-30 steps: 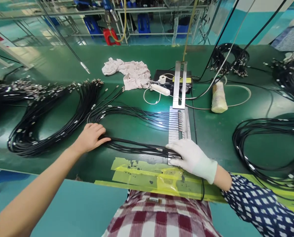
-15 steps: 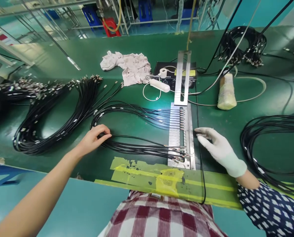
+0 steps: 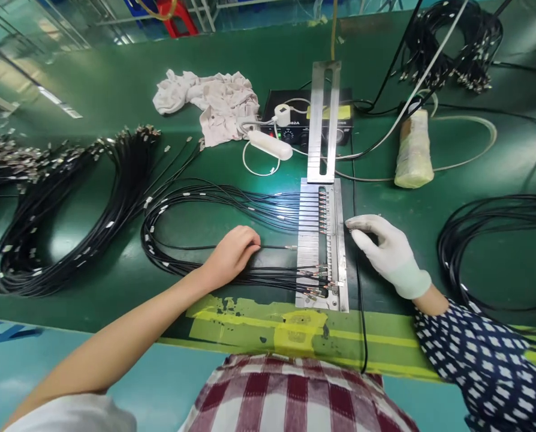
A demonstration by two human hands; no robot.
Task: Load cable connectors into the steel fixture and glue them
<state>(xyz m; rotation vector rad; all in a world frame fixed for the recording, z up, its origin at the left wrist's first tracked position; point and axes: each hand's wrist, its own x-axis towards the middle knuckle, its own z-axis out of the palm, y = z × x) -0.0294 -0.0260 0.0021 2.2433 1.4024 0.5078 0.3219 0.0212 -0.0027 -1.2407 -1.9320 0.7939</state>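
My bare left hand (image 3: 234, 255) is closed in a pinch on one black cable (image 3: 277, 246), whose small metal end reaches the left edge of a slotted metal fixture (image 3: 343, 240). Several other black cables (image 3: 160, 210) loop round from the left. Their upper ends lie side by side in the fixture's slots, while the lower ends rest in a loose bunch on its near part. Just right of the fixture is my white-gloved right hand (image 3: 382, 249), thumb and forefinger tips drawn together. Whatever is between them, if anything, is too small to make out.
A slotted metal plate (image 3: 315, 120) stands behind the fixture, before a black control box (image 3: 277, 105). A crumpled cloth (image 3: 227, 102), a white inline switch (image 3: 270, 145) and a wrapped bottle (image 3: 414, 150) lie around. Cable bundles (image 3: 124, 192) fill the left; more coils (image 3: 452, 258) are right.
My left hand has moved right along the table toward the fixture, bringing the single cable's end to its edge. My right hand stays beside the fixture. The view has shifted slightly.
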